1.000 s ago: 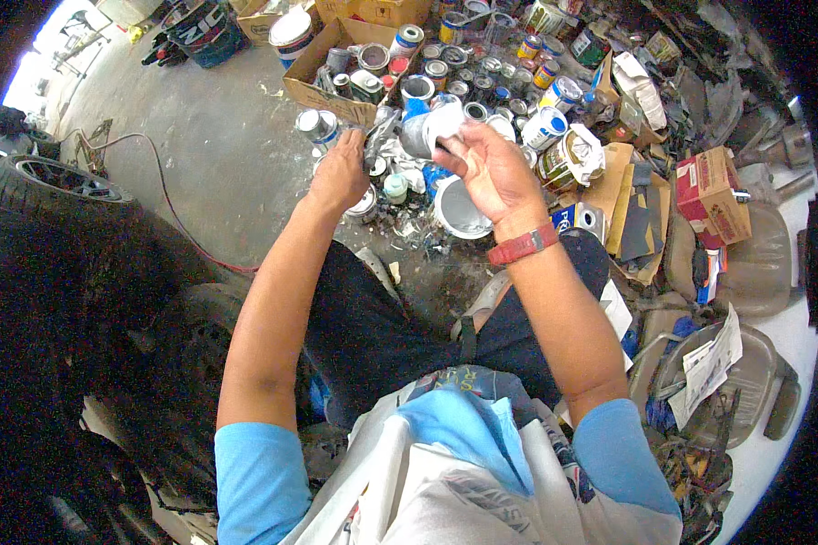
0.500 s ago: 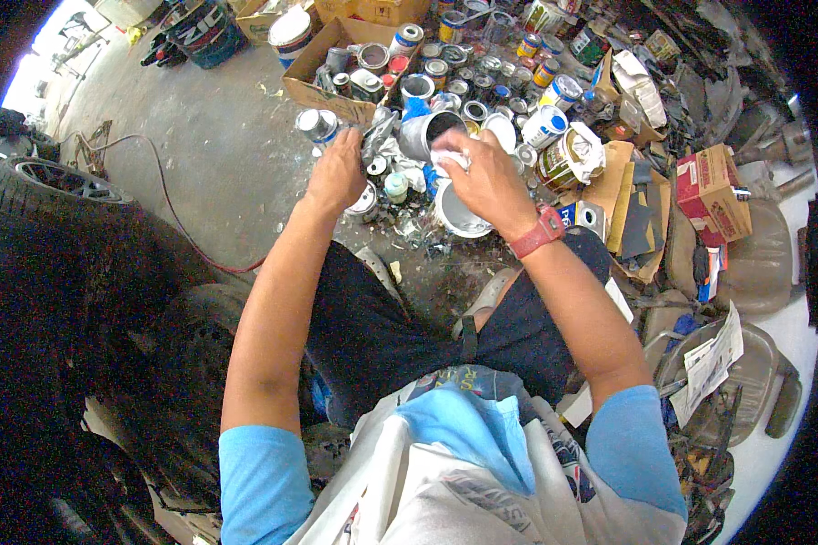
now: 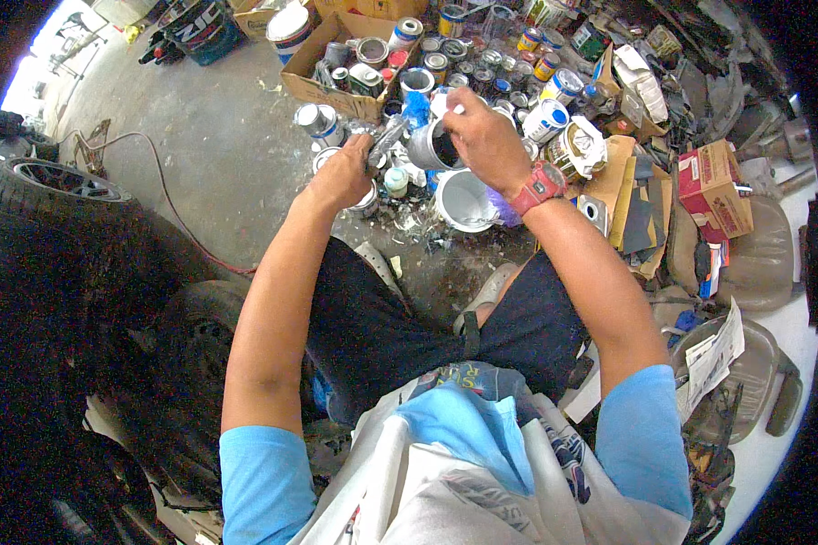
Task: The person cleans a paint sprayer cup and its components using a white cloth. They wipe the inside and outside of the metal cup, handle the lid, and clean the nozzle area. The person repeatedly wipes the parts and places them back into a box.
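Note:
My left hand (image 3: 344, 174) is closed around a silver metal tool (image 3: 388, 136) that looks like a spray gun. Its front end reaches toward a tilted grey metal cup (image 3: 423, 148) with a dark inside; I cannot tell whether the two are joined. My right hand (image 3: 486, 136) is at the cup's rim, its fingers pinched on a white wad of cloth or tissue (image 3: 440, 104). Just below the cup stands a white tub (image 3: 459, 202) with a greyish inside. Something purple (image 3: 503, 207) shows at the tub's right side, under my right wrist.
Many paint cans (image 3: 547, 122) and jars crowd the floor ahead. An open cardboard box (image 3: 330, 96) of cans stands beyond my left hand. A small lidded jar (image 3: 396, 183) sits by the tub. Sheets of cardboard (image 3: 621, 168) lie at the right. A red hose (image 3: 174, 212) crosses the floor.
My right hand has risen from the cup's mouth to its rim, bringing the white wad up. The cup has tipped its mouth further downward. The purple thing now shows beside the tub.

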`<state>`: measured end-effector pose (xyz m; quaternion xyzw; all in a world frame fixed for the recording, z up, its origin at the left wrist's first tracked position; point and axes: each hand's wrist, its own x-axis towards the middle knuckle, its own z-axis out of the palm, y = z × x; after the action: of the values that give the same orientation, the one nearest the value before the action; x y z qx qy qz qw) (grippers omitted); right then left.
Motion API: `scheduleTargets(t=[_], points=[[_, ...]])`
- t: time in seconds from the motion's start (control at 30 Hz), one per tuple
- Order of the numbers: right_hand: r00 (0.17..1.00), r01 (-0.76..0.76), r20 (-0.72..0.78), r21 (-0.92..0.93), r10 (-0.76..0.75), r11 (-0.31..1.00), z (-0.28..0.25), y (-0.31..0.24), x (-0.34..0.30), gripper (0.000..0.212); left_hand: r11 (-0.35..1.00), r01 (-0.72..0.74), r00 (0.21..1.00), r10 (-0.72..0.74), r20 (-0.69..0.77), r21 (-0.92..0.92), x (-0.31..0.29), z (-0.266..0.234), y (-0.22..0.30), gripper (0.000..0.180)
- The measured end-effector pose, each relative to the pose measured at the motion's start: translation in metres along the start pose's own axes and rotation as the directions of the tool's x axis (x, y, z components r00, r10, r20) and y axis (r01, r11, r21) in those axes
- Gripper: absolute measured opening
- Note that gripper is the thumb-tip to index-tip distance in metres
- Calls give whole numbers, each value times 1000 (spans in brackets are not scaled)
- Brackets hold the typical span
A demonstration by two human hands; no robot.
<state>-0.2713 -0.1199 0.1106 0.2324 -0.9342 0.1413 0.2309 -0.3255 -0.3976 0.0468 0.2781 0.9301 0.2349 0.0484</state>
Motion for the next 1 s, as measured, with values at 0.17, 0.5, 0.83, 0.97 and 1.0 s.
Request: scheduleTargets(t=[0.17, 0.5, 0.83, 0.97, 1.0], points=[[997, 74, -35, 58, -72, 996, 4, 10, 3, 10, 999, -43, 999, 43, 7, -17, 2, 1, -6, 51], [839, -533, 111, 363, 533, 764, -3, 13, -24, 27, 993, 80, 995, -75, -59, 83, 8, 5, -21, 50], [465, -301, 323, 933, 824, -196, 33, 4, 4, 25, 967, 117, 983, -80, -167, 227, 10, 3, 5, 33], [644, -638, 197, 672, 739, 377, 33, -12, 22, 14, 952, 78, 987, -33, -155, 295, 10, 3, 10, 33], [741, -583, 123, 606, 660, 541, 32, -18, 19, 14, 956, 70, 985, -21, -173, 284, 9, 4, 8, 32]])
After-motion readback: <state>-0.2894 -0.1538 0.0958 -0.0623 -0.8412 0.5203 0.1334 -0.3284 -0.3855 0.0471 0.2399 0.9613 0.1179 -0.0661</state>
